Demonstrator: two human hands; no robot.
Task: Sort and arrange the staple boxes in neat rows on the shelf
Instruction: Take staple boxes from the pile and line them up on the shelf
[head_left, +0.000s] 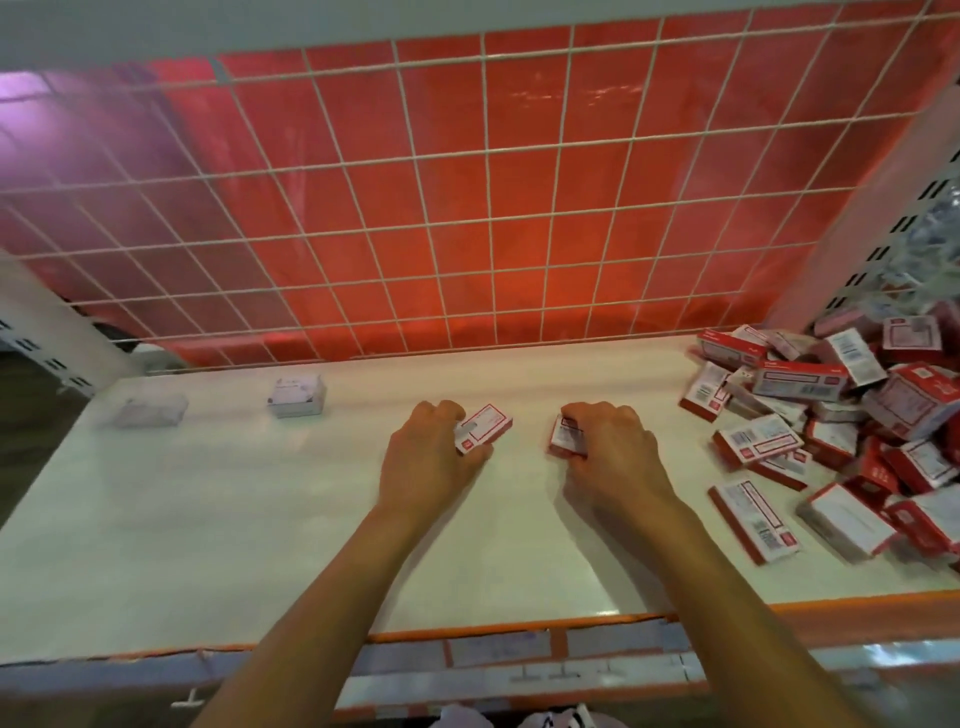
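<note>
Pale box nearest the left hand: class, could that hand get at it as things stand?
Probably yes: the shelf between the left hand and the pale box holds nothing. But that hand grips a red staple box, which it must release first.

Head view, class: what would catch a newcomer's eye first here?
The jumbled heap of red-and-white staple boxes at the right end of the shelf draws the eye first. Mid-shelf, the left hand grips one box and the right hand another. Behind stands a white wire grid over red backing.

White wire grid (489, 157) before a red sheet (524, 192), perforated white uprights (41, 332) at both sides
</note>
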